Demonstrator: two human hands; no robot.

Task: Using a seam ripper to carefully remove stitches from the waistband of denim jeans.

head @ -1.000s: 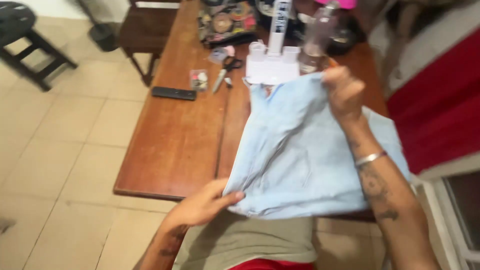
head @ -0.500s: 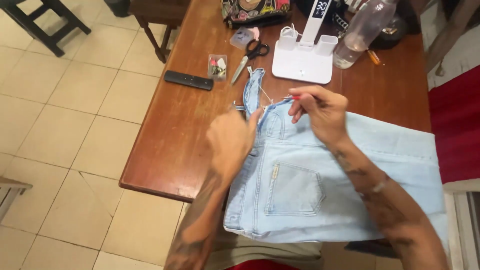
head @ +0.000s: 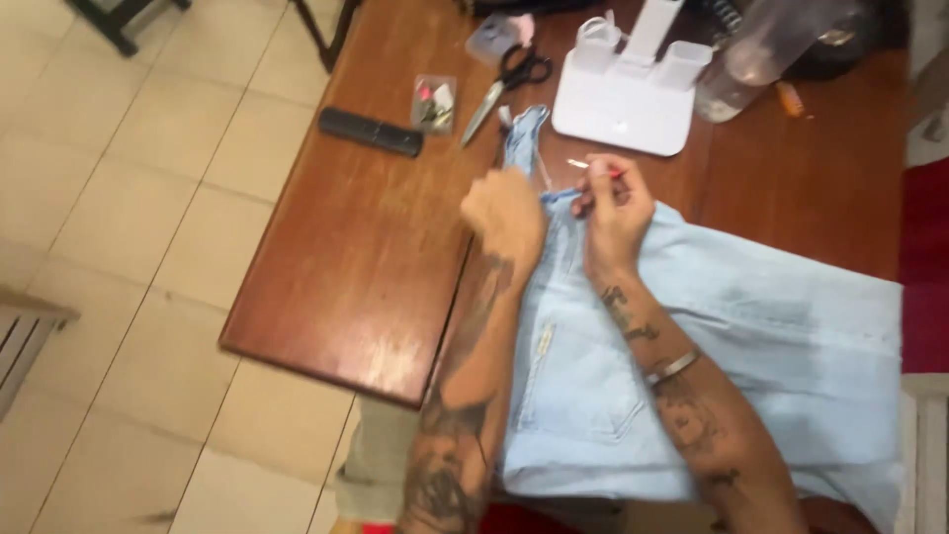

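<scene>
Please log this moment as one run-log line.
left hand: gripping jeans | right hand: pinching small red tool | table: scissors

Both forearms reach forward from the lower edge of view, tattooed, and converge. The left hand point(head: 504, 210) is curled with knuckles up, fingers tucked under and closed. The right hand point(head: 615, 206) sits just beside it, its fingers point(head: 593, 173) pinched together, a metal bangle on its wrist.
</scene>
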